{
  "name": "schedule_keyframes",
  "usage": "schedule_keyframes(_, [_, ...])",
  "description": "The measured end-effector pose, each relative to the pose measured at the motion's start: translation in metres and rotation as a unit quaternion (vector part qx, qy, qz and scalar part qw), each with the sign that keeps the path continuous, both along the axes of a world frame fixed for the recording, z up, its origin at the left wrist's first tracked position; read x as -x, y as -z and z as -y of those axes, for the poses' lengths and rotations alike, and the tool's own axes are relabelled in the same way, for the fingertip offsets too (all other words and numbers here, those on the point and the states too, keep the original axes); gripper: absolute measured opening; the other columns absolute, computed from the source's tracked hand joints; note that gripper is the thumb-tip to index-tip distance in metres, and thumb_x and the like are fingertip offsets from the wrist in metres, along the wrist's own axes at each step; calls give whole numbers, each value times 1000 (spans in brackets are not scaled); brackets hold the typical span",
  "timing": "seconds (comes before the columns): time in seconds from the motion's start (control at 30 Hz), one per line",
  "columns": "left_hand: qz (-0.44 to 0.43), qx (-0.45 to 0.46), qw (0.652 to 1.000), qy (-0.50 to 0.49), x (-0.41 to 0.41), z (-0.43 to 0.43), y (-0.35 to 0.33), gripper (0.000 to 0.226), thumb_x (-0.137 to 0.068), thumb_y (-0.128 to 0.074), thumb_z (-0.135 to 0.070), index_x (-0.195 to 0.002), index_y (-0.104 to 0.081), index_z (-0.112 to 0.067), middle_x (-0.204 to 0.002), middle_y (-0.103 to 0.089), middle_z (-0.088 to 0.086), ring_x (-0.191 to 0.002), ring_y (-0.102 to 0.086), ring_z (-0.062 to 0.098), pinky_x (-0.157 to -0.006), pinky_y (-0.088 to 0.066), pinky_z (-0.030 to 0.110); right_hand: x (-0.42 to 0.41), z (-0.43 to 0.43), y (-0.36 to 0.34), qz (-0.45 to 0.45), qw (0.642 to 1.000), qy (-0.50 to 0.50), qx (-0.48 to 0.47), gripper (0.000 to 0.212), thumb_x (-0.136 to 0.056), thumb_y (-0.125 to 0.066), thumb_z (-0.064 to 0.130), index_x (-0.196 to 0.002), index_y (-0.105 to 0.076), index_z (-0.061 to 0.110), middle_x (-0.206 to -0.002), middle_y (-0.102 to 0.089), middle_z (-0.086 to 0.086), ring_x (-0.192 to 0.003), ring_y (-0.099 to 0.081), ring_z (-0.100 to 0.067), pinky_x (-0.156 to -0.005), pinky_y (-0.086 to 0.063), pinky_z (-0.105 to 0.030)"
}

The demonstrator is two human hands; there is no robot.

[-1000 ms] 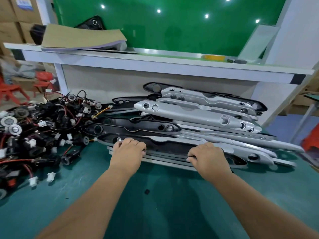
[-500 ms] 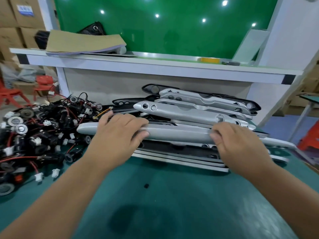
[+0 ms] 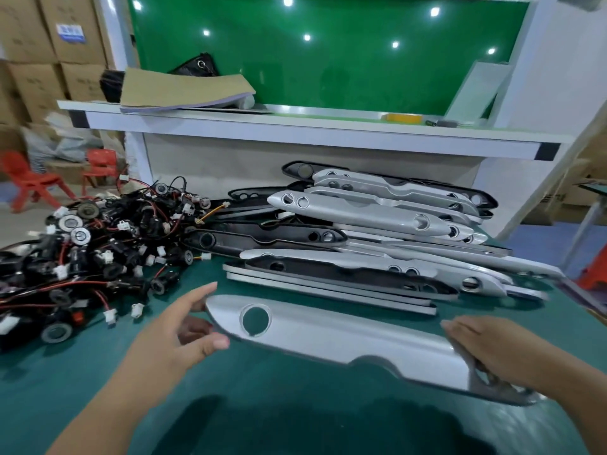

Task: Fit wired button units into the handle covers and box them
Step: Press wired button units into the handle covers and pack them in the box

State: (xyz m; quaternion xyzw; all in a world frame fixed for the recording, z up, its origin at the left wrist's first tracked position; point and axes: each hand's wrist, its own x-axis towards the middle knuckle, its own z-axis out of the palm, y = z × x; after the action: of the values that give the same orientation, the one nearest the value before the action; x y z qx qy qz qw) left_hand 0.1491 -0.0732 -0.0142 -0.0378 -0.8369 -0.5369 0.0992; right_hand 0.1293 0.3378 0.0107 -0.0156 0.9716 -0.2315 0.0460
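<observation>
A long silver handle cover [image 3: 328, 333] with a round hole near its left end hangs just above the green table [image 3: 98, 372], in front of me. My left hand [image 3: 170, 333] pinches its left tip between thumb and fingers. My right hand [image 3: 492, 353] grips its right end, fingers curled over the top edge. Behind it lies a stack of silver and black handle covers [image 3: 377, 221]. A tangled heap of wired button units [image 3: 92, 251], black with red wires and white plugs, sits at the left.
A white shelf [image 3: 295, 129] runs across above the stack, carrying a cardboard sheet [image 3: 184, 90] and a yellow item [image 3: 402, 118]. A green board stands behind it. Red chairs [image 3: 26, 178] and cardboard boxes [image 3: 39, 44] are at the far left.
Both hands lifted one silver cover off the stack and drew it toward me. It has turned over, so its round hole now faces up.
</observation>
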Motion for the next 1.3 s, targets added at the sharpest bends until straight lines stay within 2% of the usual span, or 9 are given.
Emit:
schedule_keyframes(0.17, [74, -342, 937, -22, 7, -22, 18, 34, -85, -58, 0, -114, -59, -19, -78, -71, 1, -61, -67, 15, -59, -59, 25, 5, 14, 7, -33, 999, 14, -20, 56, -78, -23, 74, -69, -49, 26, -60, -61, 4, -56, -57, -7, -60, -46, -24])
schedule_keyframes(0.4, [64, -374, 920, -94, 19, -11, 19, 23, -92, -54, 0, -108, -60, -16, -81, -67, 0, -57, -63, 9, -52, -55, 19, -4, 38, 28, -77, 968, -164, -176, 91, -52, -24, 98, -130, 5, 61, -118, -23, 31, -117, -30, 4, -95, -27, -15])
schedule_keyframes(0.5, [64, -375, 921, -81, 21, -1, 21, 24, -92, -55, -2, -110, -60, -17, -81, -69, -2, -62, -64, 10, -55, -56, 21, 2, 51, 34, -164, 939, -159, -258, 91, -60, -57, 82, -138, -25, 46, -119, -43, 22, -115, -48, -6, -95, -40, -28])
schedule_keyframes(0.6, [84, -303, 947, -64, 28, 14, 21, 21, -92, -60, -11, -110, -61, -22, -84, -71, -3, -67, -67, 12, -63, -57, 25, 10, 53, 52, -330, 911, -116, -217, 71, -57, -77, 65, -107, -71, 16, -89, -67, 4, -77, -69, -23, -62, -55, -38])
schedule_keyframes(0.7, [20, 15, 983, -180, 54, 43, 20, 18, -93, -61, -27, -111, -63, -30, -106, -69, -11, -97, -66, 11, -82, -48, 24, 14, 48, 59, -317, 913, -61, -249, 85, -80, -26, 80, -106, -72, 14, -88, -70, 0, -73, -70, -27, -62, -56, -44])
schedule_keyframes(0.8, [-25, 278, 926, -255, 94, 76, 17, 38, -95, -55, -21, -133, -56, -14, -135, -55, 3, -127, -46, 22, -108, -36, 37, 16, 36, 62, -298, 923, -21, -241, 93, -77, -19, 84, -105, -72, 13, -89, -71, -3, -75, -70, -31, -63, -56, -49])
schedule_keyframes(0.93, [175, 429, 866, -188, 137, 87, 29, 58, -98, -47, -40, -150, -29, -22, -150, -37, 5, -140, -25, 30, -112, -31, 44, 14, 30, 63, -289, 930, 12, -225, 95, -75, -19, 86, -105, -72, 13, -90, -71, -5, -78, -70, -32, -68, -55, -51])
schedule_keyframes(1.2, [74, 369, 875, -304, 112, 54, 43, 43, -91, -53, -35, -133, -50, -27, -127, -49, 3, -116, -50, 24, -108, -29, 54, 12, 37, 66, -302, 923, 60, -231, 94, -76, -14, 84, -102, -74, 16, -89, -72, -4, -79, -69, -30, -80, -46, -47])
schedule_keyframes(1.3, [-38, 167, 937, -305, 81, 41, 19, 30, -85, -56, -24, -115, -60, -25, -113, -57, 10, -67, -59, 19, -67, -49, 33, 10, 38, 63, -318, 920, 88, -212, 91, -75, -19, 83, -103, -72, 15, -91, -71, -7, -82, -68, -32, -83, -42, -48])
